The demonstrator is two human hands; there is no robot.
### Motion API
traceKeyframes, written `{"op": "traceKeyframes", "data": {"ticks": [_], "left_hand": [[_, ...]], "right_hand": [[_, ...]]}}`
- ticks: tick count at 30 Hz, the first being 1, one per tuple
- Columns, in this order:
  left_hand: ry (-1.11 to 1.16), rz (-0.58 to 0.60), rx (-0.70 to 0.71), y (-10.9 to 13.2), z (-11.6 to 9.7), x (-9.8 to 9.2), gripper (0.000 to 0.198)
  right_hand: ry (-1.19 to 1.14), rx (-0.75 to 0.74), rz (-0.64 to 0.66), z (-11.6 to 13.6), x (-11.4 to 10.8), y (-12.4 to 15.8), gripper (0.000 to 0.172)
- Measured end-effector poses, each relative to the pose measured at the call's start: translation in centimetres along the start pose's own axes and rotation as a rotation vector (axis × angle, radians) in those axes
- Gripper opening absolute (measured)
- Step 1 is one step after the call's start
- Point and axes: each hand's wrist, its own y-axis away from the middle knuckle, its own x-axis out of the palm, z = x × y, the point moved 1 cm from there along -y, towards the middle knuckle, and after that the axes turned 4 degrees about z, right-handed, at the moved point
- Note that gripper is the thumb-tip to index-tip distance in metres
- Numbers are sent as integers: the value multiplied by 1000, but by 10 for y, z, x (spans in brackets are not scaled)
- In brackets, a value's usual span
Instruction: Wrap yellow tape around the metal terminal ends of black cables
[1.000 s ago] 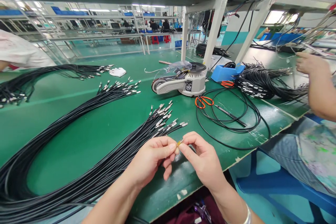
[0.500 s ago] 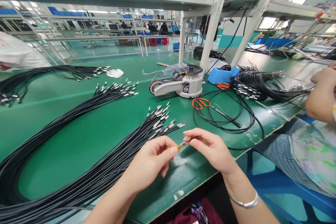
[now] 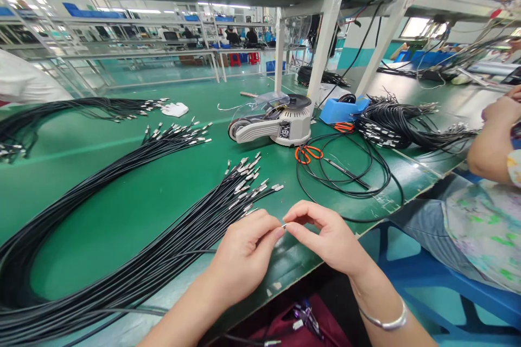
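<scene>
My left hand and my right hand meet fingertip to fingertip near the table's front edge. Both pinch a small metal cable connector, mostly hidden by thumbs and forefingers. A black cable runs out from behind my left hand toward the left. Just beyond, a thick bundle of black cables curves in a wide U on the green table. Silvery connectors tip its ends. Another loose cable end with a metal connector shows low over my lap.
A grey tape dispenser stands mid-table. Orange-handled scissors, a black pen-like tool and a looped cable lie right of it. Farther right are a blue holder, a coiled cable pile and a seated co-worker's arm. Shelf posts rise behind.
My left fingers have moved right and closed up to the right ones, covering the yellow part of the connector that showed before. The right thumb and forefinger now pinch its tip.
</scene>
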Motion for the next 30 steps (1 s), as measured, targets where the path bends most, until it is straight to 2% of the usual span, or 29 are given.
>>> {"op": "traceKeyframes", "data": {"ticks": [3, 6, 9, 12, 17, 24, 30], "left_hand": [[35, 51, -11, -2, -1, -1, 27], [101, 108, -122, -5, 0, -16, 27], [57, 152, -233, -4, 2, -35, 29], [-15, 254, -258, 3, 5, -42, 25], [11, 261, -266, 12, 9, -27, 24], [-35, 234, -188, 5, 0, -6, 23], [-107, 245, -182, -1, -8, -3, 23]], "right_hand": [[63, -13, 20, 2, -3, 4, 8], [83, 13, -16, -4, -5, 6, 9], [19, 98, -33, -14, -4, 9, 10], [-93, 141, -30, -21, -2, 11, 11], [-280, 239, -3, -29, 1, 18, 18], [-128, 288, -26, -29, -3, 27, 19], [-182, 304, -53, -26, 0, 29, 19]]}}
